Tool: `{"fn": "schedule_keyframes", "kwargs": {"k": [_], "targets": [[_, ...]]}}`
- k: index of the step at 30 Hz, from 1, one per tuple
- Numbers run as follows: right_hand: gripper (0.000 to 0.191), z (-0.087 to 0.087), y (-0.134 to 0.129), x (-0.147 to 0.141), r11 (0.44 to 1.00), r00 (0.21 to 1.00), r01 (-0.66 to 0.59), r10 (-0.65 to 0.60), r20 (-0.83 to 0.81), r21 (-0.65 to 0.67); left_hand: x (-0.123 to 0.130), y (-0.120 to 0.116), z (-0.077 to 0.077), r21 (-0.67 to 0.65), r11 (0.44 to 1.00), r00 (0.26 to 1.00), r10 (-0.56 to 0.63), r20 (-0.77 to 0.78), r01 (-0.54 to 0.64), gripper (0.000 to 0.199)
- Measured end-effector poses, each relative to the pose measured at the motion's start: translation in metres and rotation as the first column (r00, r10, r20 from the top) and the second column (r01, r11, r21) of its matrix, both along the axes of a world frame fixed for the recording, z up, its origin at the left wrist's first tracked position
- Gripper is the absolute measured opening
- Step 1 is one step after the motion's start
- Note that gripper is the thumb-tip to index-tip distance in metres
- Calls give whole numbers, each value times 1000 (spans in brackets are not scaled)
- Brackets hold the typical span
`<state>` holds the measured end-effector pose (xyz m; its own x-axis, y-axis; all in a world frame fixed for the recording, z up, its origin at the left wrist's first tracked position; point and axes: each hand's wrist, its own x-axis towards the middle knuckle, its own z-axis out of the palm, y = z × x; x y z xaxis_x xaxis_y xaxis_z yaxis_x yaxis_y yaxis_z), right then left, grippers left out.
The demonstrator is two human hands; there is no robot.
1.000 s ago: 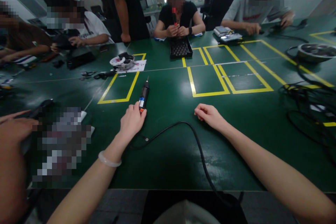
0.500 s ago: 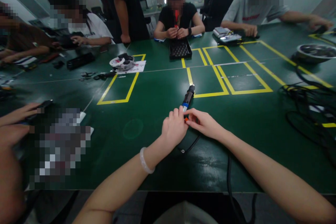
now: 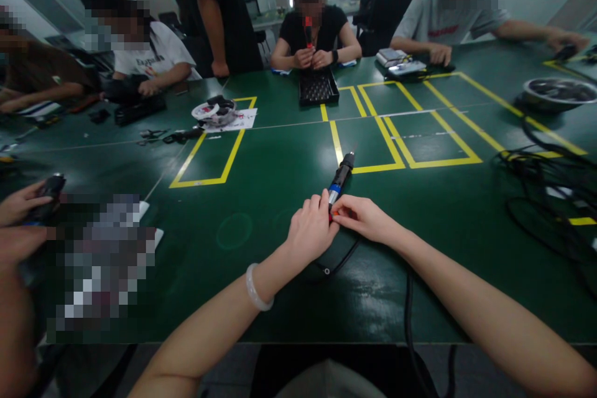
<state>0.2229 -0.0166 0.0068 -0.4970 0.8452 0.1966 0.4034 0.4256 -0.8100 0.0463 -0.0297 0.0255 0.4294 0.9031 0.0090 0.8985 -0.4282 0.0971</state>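
Note:
A black and silver pen-like tool (image 3: pixel 344 173) with a blue band points away from me, tip up and to the right, above the green table (image 3: pixel 270 161). My left hand (image 3: pixel 311 224) is wrapped round its near part, back of the hand up. A white bangle (image 3: pixel 255 289) circles the left wrist. My right hand (image 3: pixel 366 217) touches the left, its thumb and index finger pinching at a small red-orange part at the tool's near end. Below the hands a black cable (image 3: pixel 344 256) curves over the table beside a small ring-shaped end.
Coiled black cables (image 3: pixel 536 193) and a round metal bowl (image 3: pixel 559 93) lie at the right. A black tray (image 3: pixel 319 87) stands before a person across the table. White reels (image 3: pixel 214 111) sit back left. Another person's hand (image 3: pixel 23 202) holds a black device at the left edge.
The tool has turned a little, its tip now further right. My hands have barely moved. The neighbour's black device at the left has shifted left and tilted.

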Motion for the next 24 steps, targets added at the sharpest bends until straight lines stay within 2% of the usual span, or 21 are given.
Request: {"fn": "schedule_keyframes", "kwargs": {"k": [2, 5, 9, 11, 14, 18, 21, 24], "targets": [[13, 0, 0, -1, 999, 999, 17, -18, -27, -45, -6, 1, 0, -37, 998, 998, -43, 51, 45, 70], [17, 1, 0, -2, 974, 990, 52, -79, -116, -221, -17, 2, -2, -101, 987, 985, -114, 133, 128, 81], [22, 2, 2, 1, 845, 970, 46, -164, -178, -532, -24, 2, -6, -145, 978, 974, -121, 189, 150, 79], [24, 3, 3, 3, 789, 960, 16, -185, -212, -615, -23, 1, -8, -147, 980, 973, -105, 207, 137, 76], [27, 3, 4, 6, 745, 943, -18, -209, -259, -667, -22, 0, -9, -145, 981, 968, -94, 234, 131, 75], [30, 2, 4, 7, 719, 930, -45, -223, -292, -693, -23, 1, -10, -138, 983, 965, -86, 250, 123, 74], [32, 1, 4, 7, 721, 926, -80, -202, -320, -688, -24, 1, -10, -139, 983, 964, -84, 252, 122, 75], [33, -1, 3, 7, 746, 926, -112, -161, -341, -657, -24, 0, -10, -141, 982, 963, -86, 257, 125, 74]]}}
